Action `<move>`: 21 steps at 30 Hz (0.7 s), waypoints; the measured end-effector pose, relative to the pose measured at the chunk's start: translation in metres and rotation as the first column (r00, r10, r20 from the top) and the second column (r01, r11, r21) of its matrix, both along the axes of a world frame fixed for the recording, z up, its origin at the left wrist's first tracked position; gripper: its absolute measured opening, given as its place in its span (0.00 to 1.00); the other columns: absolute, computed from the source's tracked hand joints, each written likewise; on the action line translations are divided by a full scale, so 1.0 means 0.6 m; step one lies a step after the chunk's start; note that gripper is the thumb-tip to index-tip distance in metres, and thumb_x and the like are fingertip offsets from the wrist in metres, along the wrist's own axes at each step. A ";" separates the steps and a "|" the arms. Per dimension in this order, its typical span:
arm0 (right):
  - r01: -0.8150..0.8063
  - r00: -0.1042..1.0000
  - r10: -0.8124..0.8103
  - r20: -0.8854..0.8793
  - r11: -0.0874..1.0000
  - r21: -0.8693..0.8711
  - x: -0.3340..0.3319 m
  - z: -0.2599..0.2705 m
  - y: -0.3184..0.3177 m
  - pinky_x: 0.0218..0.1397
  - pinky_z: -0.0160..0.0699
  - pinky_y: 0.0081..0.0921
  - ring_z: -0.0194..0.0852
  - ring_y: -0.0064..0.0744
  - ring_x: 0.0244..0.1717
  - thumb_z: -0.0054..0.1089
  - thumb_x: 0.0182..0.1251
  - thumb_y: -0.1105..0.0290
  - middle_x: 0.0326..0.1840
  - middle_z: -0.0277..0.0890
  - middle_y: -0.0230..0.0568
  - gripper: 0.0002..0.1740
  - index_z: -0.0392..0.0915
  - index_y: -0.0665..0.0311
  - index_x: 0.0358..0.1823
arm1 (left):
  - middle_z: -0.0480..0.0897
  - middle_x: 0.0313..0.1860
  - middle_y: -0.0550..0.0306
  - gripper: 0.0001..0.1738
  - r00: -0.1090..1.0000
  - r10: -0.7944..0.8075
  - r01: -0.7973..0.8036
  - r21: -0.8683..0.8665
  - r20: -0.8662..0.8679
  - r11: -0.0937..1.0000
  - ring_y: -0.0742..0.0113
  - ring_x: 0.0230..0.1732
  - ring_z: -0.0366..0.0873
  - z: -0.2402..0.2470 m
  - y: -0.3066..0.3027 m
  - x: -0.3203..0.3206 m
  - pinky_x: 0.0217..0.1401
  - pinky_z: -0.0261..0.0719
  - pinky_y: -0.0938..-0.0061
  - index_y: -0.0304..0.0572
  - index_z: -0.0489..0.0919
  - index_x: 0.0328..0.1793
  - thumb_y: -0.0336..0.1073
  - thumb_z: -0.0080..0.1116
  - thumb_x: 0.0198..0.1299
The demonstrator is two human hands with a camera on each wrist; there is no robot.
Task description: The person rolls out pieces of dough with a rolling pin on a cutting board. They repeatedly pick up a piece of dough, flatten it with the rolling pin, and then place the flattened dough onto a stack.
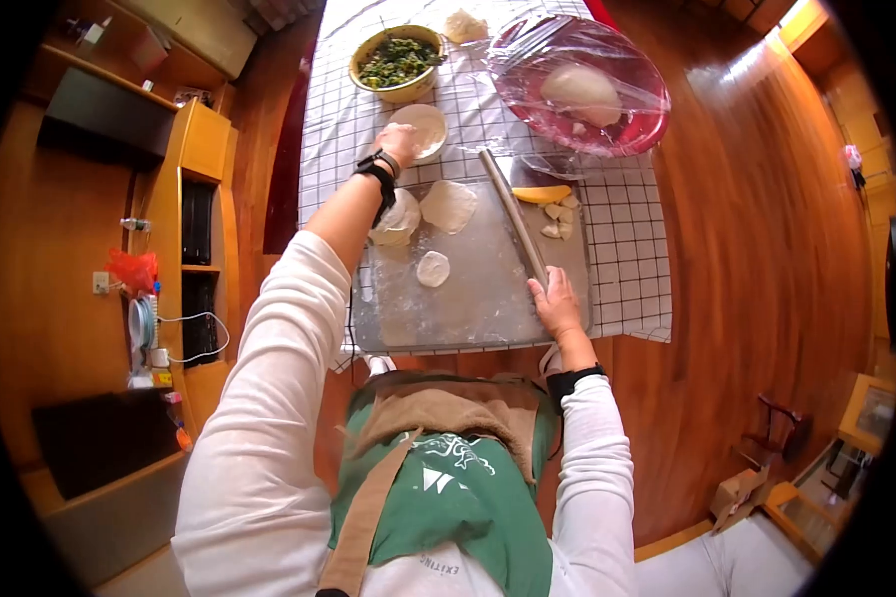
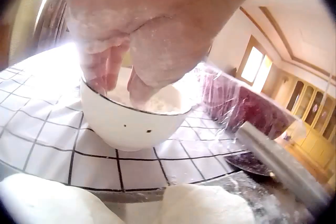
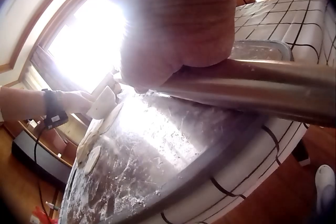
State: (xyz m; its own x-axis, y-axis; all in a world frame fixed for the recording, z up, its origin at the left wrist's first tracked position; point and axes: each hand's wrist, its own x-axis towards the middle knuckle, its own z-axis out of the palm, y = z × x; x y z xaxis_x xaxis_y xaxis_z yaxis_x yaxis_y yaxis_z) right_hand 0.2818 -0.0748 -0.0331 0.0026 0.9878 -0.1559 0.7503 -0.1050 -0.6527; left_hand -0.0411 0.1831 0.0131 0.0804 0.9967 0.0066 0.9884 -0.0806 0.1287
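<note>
My left hand reaches down into a small white bowl of flour. In the left wrist view its thumb and fingers are apart above the flour, and the rim hides the fingertips. My right hand grips the near end of a long metal rolling pin, which lies slantwise over a grey board. Dusted with flour, the board bears a small round of dough, a wide flat wrapper and a stack of wrappers under my left wrist.
A yellow bowl of chopped green filling stands at the far left of the table. Beyond the board is a red basin, covered in plastic film, with a dough lump inside. Cut dough pieces lie by a yellow scraper-like thing.
</note>
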 end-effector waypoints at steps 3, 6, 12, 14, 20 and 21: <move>0.013 1.000 -0.013 -0.018 1.000 -0.010 0.000 0.003 -0.001 0.60 0.67 0.42 0.66 0.53 0.60 0.52 0.67 0.47 0.57 0.70 0.51 0.30 0.66 0.65 0.59 | 0.84 0.42 0.52 0.13 0.999 0.024 -0.022 -0.087 0.022 0.996 0.54 0.48 0.81 -0.037 0.030 -0.012 0.52 0.79 0.66 0.50 0.86 0.39 0.43 0.67 0.47; 0.011 1.000 -0.012 -0.026 1.000 -0.016 0.003 -0.003 -0.003 0.61 0.67 0.42 0.66 0.53 0.60 0.52 0.67 0.47 0.57 0.69 0.51 0.30 0.66 0.65 0.59 | 0.85 0.37 0.50 0.09 0.997 0.052 -0.052 0.003 0.050 0.999 0.52 0.39 0.83 -0.018 0.026 -0.004 0.44 0.81 0.66 0.47 0.86 0.37 0.36 0.63 0.49; 0.026 0.998 -0.024 -0.065 0.999 0.022 0.005 -0.016 0.003 0.60 0.67 0.43 0.66 0.55 0.59 0.53 0.67 0.47 0.57 0.69 0.53 0.31 0.65 0.65 0.58 | 0.86 0.34 0.51 0.08 0.904 -0.064 0.015 0.118 0.423 0.993 0.62 0.35 0.86 0.046 -0.044 -0.015 0.41 0.81 0.73 0.45 0.86 0.39 0.36 0.64 0.54; 0.022 0.998 -0.019 -0.066 0.999 0.041 0.001 -0.019 0.005 0.60 0.67 0.43 0.66 0.56 0.59 0.53 0.67 0.47 0.58 0.69 0.54 0.30 0.65 0.66 0.58 | 0.86 0.34 0.51 0.07 0.889 -0.246 0.179 0.201 0.386 0.963 0.63 0.34 0.85 0.063 -0.123 0.012 0.37 0.82 0.74 0.46 0.87 0.39 0.31 0.63 0.54; 0.039 0.998 -0.038 -0.059 0.999 0.028 0.002 -0.012 0.005 0.61 0.66 0.41 0.66 0.53 0.60 0.53 0.67 0.47 0.59 0.69 0.52 0.31 0.66 0.65 0.58 | 0.85 0.38 0.46 0.08 0.793 -0.243 0.344 -0.081 0.558 0.936 0.53 0.39 0.84 -0.015 -0.382 0.144 0.45 0.82 0.67 0.42 0.85 0.40 0.28 0.58 0.57; 0.043 0.998 -0.042 -0.052 0.999 0.020 0.000 -0.008 0.005 0.62 0.66 0.41 0.66 0.53 0.60 0.53 0.67 0.47 0.58 0.69 0.52 0.31 0.66 0.65 0.58 | 0.85 0.39 0.46 0.09 0.779 -0.256 0.326 -0.020 0.572 0.945 0.52 0.40 0.84 -0.035 -0.394 0.146 0.47 0.81 0.67 0.41 0.84 0.43 0.30 0.56 0.59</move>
